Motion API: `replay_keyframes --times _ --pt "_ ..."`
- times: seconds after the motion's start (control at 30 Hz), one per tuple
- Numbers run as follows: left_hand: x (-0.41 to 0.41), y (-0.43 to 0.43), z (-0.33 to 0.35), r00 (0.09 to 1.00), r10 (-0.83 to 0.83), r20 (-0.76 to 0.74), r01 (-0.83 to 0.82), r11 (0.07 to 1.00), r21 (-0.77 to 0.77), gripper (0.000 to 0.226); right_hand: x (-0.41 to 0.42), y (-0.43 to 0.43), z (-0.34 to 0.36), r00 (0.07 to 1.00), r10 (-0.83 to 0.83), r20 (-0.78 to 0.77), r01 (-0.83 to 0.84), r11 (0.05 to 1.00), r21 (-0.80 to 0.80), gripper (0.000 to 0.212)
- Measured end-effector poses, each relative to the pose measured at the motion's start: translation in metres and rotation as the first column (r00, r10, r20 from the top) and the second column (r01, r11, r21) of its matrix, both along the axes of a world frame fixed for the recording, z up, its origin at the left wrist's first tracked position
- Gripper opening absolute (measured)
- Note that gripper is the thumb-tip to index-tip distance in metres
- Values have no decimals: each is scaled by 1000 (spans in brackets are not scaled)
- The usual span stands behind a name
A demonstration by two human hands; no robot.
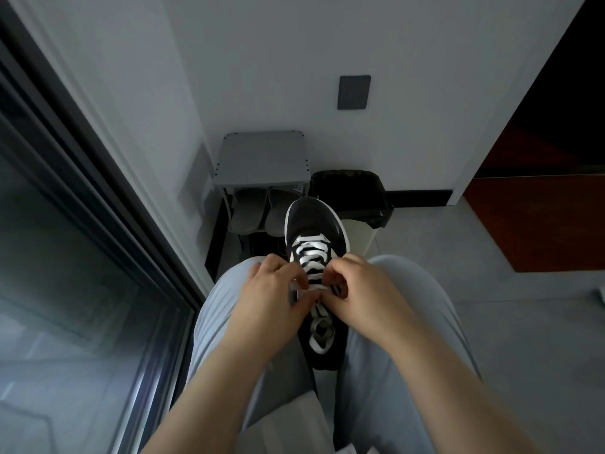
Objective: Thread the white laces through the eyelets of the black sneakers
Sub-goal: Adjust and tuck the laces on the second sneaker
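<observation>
- Two hands meet over one black sneaker [313, 221], which lies between the person's legs [222, 322] with its toe pointing away from the person.
- It has a white edge round the sole, and its heel end is tucked down between the legs, which are in pale trousers.
- A white lace [312, 253] goes across the front of the sneaker in neat rows, from the toe end back to where the hands are.
- The left hand [275, 290] sits on the left side of the sneaker. Its grip is small and tight: the fingers are curled in, and the thumb and fingertips pinch a bit of the white lace.
- The right hand [363, 290] sits on the right side, just beside the left hand. Its grip is nearly closed too, with curled fingers pinching the lace at the edge of the sneaker.
- A short flat piece of lace runs from one hand to the other.
- More lace lies in loose loops on the sneaker, nearer the person than the hands.
- Past the toe stands a grey shoe rack [262, 158] with grey slippers [248, 211] under its top.
- Just beside the rack, on the right, is a bin [353, 185] with a black bag in it.
- A dark plate [354, 92] is on the white wall [262, 60] above the rack.
- A big glass door [65, 257] runs down the left side, and the floor [491, 257] is grey.
</observation>
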State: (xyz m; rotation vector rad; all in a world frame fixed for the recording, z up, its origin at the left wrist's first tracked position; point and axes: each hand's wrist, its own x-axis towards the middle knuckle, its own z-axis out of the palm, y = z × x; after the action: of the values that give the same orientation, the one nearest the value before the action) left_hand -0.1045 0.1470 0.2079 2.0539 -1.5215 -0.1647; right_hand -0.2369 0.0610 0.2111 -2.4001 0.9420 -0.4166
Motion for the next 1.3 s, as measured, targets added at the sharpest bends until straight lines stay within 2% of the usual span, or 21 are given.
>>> replay_keyframes --times 0.1,0.27,0.4,0.43,0.57,0.67,0.73,0.87,0.97,1.03,1.2,1.3 --pt "0 -3 -2 1000 -5 14 4 997 77 23 0 -1 -2 1000 -18 5 18 999 27 13" --pt "19 3 0 994 13 -109 1 991 136 6 -9 -3 -3 991 -69 119 52 989 136 19" --pt "28 12 -4 991 30 -128 -11 989 146 9 -16 -2 -2 989 -93 112 81 990 112 15" --pt "25 12 -3 994 26 -102 -12 991 134 2 -16 -1 -2 990 -90 112 79 992 98 16" --pt "11 7 -1 999 7 38 -10 998 66 16 -12 3 -1 991 -63 116 55 996 72 17" --pt "10 6 0 999 33 18 -32 998 -52 7 -14 3 -1 994 -75 84 67 994 89 16" --pt "11 8 -2 999 37 -10 -38 996 -78 5 -17 3 1 992 -95 80 88 992 85 16" --pt "9 15 -5 999 14 -30 -19 985 -173 31 -15 10 1 995 -73 66 72 997 16 37" --pt "-1 18 -14 990 -108 90 123 976 -181 36 -10 14 -6 998 61 -35 -65 989 -136 34" --pt "-6 16 -21 979 -115 169 139 980 -142 36 -7 12 -12 994 96 -58 -106 976 -190 32" --pt "-5 10 -18 951 -2 308 31 995 -92 30 -8 14 -14 996 -13 -94 -17 951 -309 22" --pt "-7 8 -17 909 5 416 28 997 -73 28 -4 16 -12 990 -67 -127 7 906 -424 20"
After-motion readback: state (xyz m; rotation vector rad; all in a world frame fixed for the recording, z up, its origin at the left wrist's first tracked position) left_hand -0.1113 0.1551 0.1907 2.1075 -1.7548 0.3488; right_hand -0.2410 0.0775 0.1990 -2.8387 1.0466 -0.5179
